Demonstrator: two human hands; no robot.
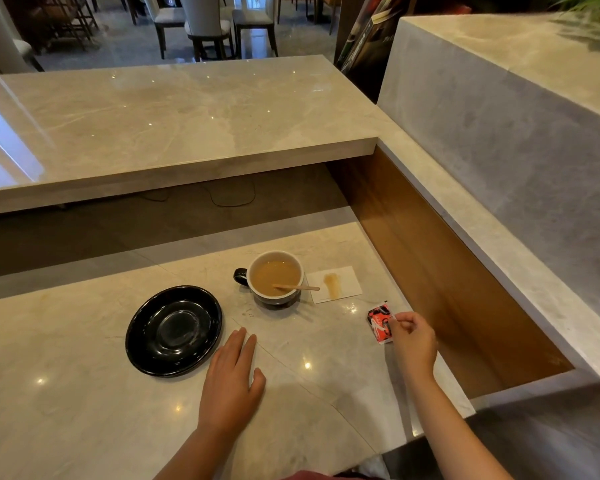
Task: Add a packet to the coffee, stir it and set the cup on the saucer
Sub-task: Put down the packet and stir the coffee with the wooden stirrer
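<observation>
A dark cup of milky coffee stands on the marble counter, its handle pointing left. A wooden stir stick leans in it, its end over the right rim. Left of the cup lies an empty black saucer. My left hand rests flat on the counter, just right of the saucer, holding nothing. My right hand pinches the right edge of a red packet that sits low over the counter, to the right of the cup.
A white napkin with a brown stain lies right of the cup. A raised marble shelf overhangs the back. A wooden side panel and a marble ledge close off the right side. Chairs stand in the far background.
</observation>
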